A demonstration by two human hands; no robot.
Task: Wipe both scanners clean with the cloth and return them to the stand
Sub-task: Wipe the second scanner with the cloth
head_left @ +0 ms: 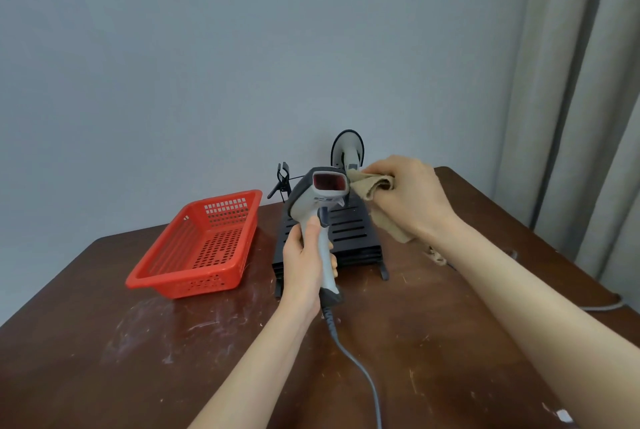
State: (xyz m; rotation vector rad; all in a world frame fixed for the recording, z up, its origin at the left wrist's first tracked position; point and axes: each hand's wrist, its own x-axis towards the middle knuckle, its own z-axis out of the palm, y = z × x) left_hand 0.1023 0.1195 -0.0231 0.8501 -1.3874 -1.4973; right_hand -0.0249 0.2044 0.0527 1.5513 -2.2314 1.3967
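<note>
Gripping the grey plastic scanner (313, 200) by its handle, the left hand (304, 262) holds it over the slotted black stand (349, 231); the right hand (412, 196) clutches bunched tan cloth (372, 184) touching its head at 3 o'clock.

On the worktop (138, 359), a basket (183, 281) sits left of the stand (353, 234), a held scanner (311, 207) hovers before it, a second scanner (350, 155) behind it.

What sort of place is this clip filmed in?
Probably a plain room used as a makeshift workstation, not a shop counter: scuffed wooden table, bare grey wall, curtain, plus a barcode scanner and its black stand.
</note>
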